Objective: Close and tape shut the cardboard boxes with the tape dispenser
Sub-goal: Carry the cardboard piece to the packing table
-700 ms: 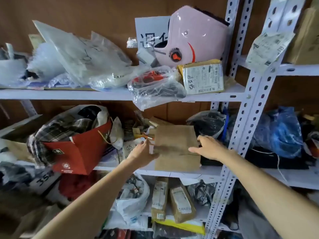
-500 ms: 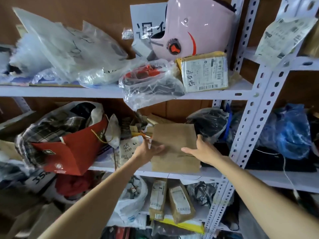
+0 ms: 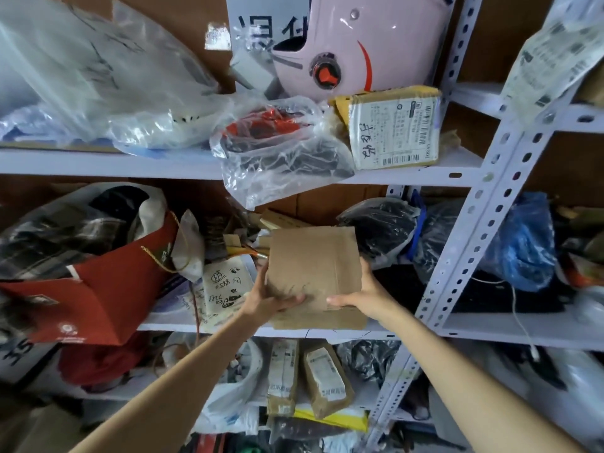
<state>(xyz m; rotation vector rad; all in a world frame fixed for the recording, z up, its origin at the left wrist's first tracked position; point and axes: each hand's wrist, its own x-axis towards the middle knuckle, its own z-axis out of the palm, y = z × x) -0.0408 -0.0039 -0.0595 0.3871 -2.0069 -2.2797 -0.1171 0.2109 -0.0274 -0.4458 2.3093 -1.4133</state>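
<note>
A flat brown cardboard box stands on the middle shelf, leaning back among the clutter. My left hand grips its lower left edge, thumb across the front face. My right hand grips its lower right edge, thumb on the front and fingers behind. No tape dispenser shows in this view.
A red paper bag with clothes fills the shelf to the left. Black plastic bags and a blue bag lie to the right, behind a perforated steel upright. Above, a pink helmet, clear bags and a labelled parcel crowd the upper shelf.
Both hands have slid down from the box's sides to its lower corners and closed round it. The camera has moved closer to the shelf.
</note>
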